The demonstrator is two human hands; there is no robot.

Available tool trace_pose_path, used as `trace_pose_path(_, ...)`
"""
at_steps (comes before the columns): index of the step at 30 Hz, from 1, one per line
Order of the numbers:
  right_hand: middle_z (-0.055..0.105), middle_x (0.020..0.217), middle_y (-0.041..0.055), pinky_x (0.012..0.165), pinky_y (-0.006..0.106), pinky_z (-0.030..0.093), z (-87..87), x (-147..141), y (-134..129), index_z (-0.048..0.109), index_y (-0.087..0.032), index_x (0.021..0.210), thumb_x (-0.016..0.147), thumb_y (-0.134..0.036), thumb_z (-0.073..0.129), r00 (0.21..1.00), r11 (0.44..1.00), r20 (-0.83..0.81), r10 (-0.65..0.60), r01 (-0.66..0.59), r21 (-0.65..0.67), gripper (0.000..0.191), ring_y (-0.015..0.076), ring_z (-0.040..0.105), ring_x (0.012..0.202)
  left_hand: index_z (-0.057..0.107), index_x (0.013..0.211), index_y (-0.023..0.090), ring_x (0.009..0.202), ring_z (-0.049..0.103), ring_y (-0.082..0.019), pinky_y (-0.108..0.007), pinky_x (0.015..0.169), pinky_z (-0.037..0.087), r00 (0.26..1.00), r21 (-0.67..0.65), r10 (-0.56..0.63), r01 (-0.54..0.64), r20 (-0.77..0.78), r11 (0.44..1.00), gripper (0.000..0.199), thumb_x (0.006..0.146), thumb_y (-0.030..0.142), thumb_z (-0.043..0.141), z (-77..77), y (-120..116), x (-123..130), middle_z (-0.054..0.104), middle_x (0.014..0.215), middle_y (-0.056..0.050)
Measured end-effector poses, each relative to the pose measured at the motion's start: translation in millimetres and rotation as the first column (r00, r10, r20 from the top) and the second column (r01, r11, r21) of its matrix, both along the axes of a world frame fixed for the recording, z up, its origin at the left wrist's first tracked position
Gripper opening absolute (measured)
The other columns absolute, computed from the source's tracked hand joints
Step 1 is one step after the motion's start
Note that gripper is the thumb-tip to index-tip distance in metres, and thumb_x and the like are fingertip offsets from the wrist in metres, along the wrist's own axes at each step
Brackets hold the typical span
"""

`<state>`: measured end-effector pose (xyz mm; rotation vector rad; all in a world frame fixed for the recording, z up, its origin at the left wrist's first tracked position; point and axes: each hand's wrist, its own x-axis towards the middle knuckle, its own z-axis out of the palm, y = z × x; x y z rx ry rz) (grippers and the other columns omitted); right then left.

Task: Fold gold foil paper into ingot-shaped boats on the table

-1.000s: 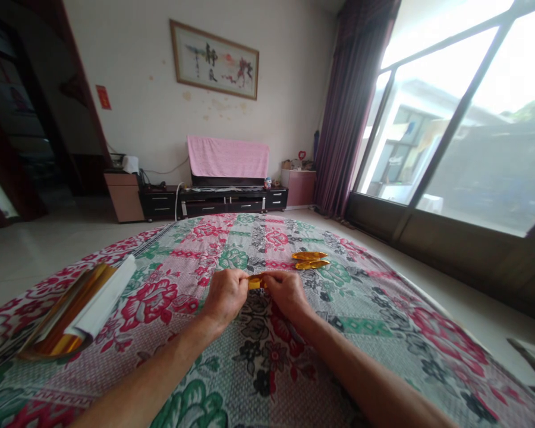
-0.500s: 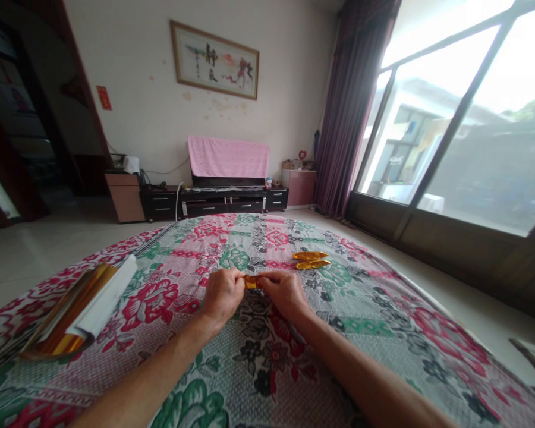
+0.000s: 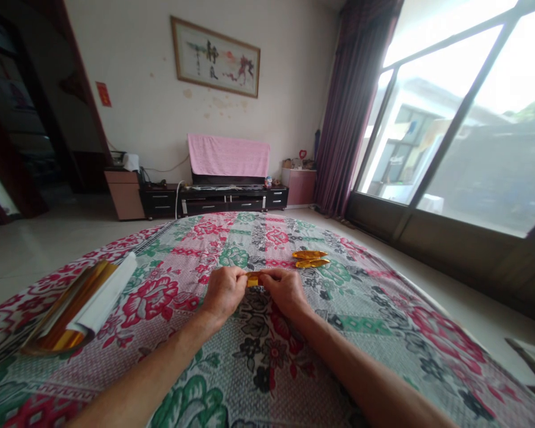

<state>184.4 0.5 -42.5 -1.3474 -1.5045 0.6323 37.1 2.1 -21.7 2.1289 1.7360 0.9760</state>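
Nearest to us, we count one bundle of gold and white sheets on one flowered cloth, then two bare hands with one small gold piece between them, and two pointed gold shapes just beside one another. Our left hand is curled in, pinching the left end of the small piece; our right hand grips its right end the same way. We see only the short middle of the piece in the narrow gap between the hands, and cannot tell whether it touches the cloth. The bundle lies well apart from our left hand, to its left; the pointed shapes lie near, beyond our right hand. Farther off, we count one pink cover above a black cabinet, and one framed picture on the wall.
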Motion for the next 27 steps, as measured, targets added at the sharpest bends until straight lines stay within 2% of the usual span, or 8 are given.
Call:
trace_pose_path(2, 0.066, 0.064, 0.0002, 0.049, 0.019, 0.037, -1.0, 4, 2, 0.072, -0.015, 0.079, 0.073, -0.027, 0.051, 0.997, 0.997, 0.008, 0.072, -0.072, 0.028, 0.025, 0.0109, 0.053, 0.054, 0.072, 0.076, 0.019, 0.066, 0.063, -0.014, -0.021, 0.057, 0.039, 0.999, -0.064, -0.019, 0.022, 0.050, 0.998, 0.022, 0.074, 0.023, 0.051, -2.4, 3, -4, 0.071, 0.069, -0.002)
trace_pose_path(5, 0.065, 0.064, -0.0006, 0.049, 0.019, 0.038, 1.9, 9, 2, 0.070, -0.015, 0.086, 0.074, -0.027, 0.048, 0.986, 0.986, 0.006, 0.168, -0.168, 0.005, 0.028, 0.0105, 0.052, 0.054, 0.072, 0.080, 0.019, 0.058, 0.062, -0.013, -0.019, 0.050, 0.040, 0.983, -0.235, -0.006, 0.049, 0.183, 0.971, 0.024, 0.073, 0.027, 0.051, -7.2, 9, -10, 0.069, 0.062, -0.001)
trace_pose_path(8, 0.067, 0.076, 0.0012, 0.056, 0.021, 0.043, 5.5, 12, 0, 0.066, -0.015, 0.097, 0.067, -0.020, 0.051, 0.972, 0.973, -0.067, 0.223, -0.226, -0.039, 0.034, 0.0120, 0.056, 0.062, 0.071, 0.085, 0.017, 0.060, 0.064, -0.014, -0.018, 0.048, 0.043, 0.948, -0.339, 0.032, 0.082, 0.316, 0.937, 0.024, 0.072, 0.026, 0.053, -8.5, 12, -12, 0.070, 0.065, -0.002)
trace_pose_path(10, 0.067, 0.088, 0.0028, 0.062, 0.022, 0.046, 5.7, 12, -1, 0.061, -0.016, 0.104, 0.063, -0.015, 0.051, 0.944, 0.955, -0.157, 0.289, -0.296, -0.022, 0.042, 0.0130, 0.059, 0.071, 0.070, 0.088, 0.016, 0.063, 0.066, -0.014, -0.017, 0.048, 0.044, 0.916, -0.374, 0.046, 0.117, 0.398, 0.920, 0.025, 0.070, 0.024, 0.054, -6.4, 12, -12, 0.071, 0.070, -0.002)
trace_pose_path(12, 0.066, 0.094, 0.0038, 0.064, 0.024, 0.047, 4.0, 11, -1, 0.055, -0.016, 0.110, 0.061, -0.014, 0.051, 0.917, 0.942, -0.234, 0.323, -0.335, -0.013, 0.049, 0.0135, 0.061, 0.075, 0.068, 0.089, 0.015, 0.064, 0.067, -0.014, -0.017, 0.047, 0.044, 0.887, -0.393, 0.059, 0.143, 0.459, 0.908, 0.026, 0.069, 0.022, 0.055, -3.0, 10, -11, 0.071, 0.074, -0.003)
trace_pose_path(17, 0.067, 0.079, 0.0015, 0.058, 0.024, 0.048, -4.1, 10, 4, 0.051, -0.017, 0.111, 0.069, -0.022, 0.052, 0.920, 0.949, -0.265, 0.288, -0.311, -0.049, 0.043, 0.0138, 0.062, 0.068, 0.068, 0.086, 0.015, 0.065, 0.067, -0.016, -0.017, 0.046, 0.044, 0.857, -0.416, 0.061, 0.186, 0.512, 0.890, 0.023, 0.068, 0.024, 0.057, 0.9, 7, -12, 0.071, 0.073, -0.004)
trace_pose_path(23, 0.066, 0.078, 0.0013, 0.060, 0.024, 0.048, -10.3, 10, 10, 0.052, -0.016, 0.104, 0.070, -0.026, 0.054, 0.871, 0.947, -0.401, 0.285, -0.319, -0.019, 0.035, 0.0137, 0.063, 0.070, 0.067, 0.087, 0.015, 0.071, 0.067, -0.017, -0.021, 0.051, 0.047, 0.821, -0.374, -0.005, 0.265, 0.571, 0.889, 0.032, 0.076, 0.042, 0.053, 0.2, 8, -15, 0.071, 0.085, -0.005)
trace_pose_path(27, 0.067, 0.079, 0.0016, 0.060, 0.024, 0.047, -9.1, 10, 9, 0.053, -0.016, 0.101, 0.067, -0.026, 0.056, 0.852, 0.952, -0.447, 0.270, -0.306, -0.008, 0.035, 0.0134, 0.063, 0.068, 0.066, 0.086, 0.013, 0.073, 0.067, -0.019, -0.023, 0.052, 0.047, 0.811, -0.347, -0.039, 0.293, 0.584, 0.891, 0.043, 0.076, 0.052, 0.050, 3.3, 6, -16, 0.070, 0.082, -0.006)
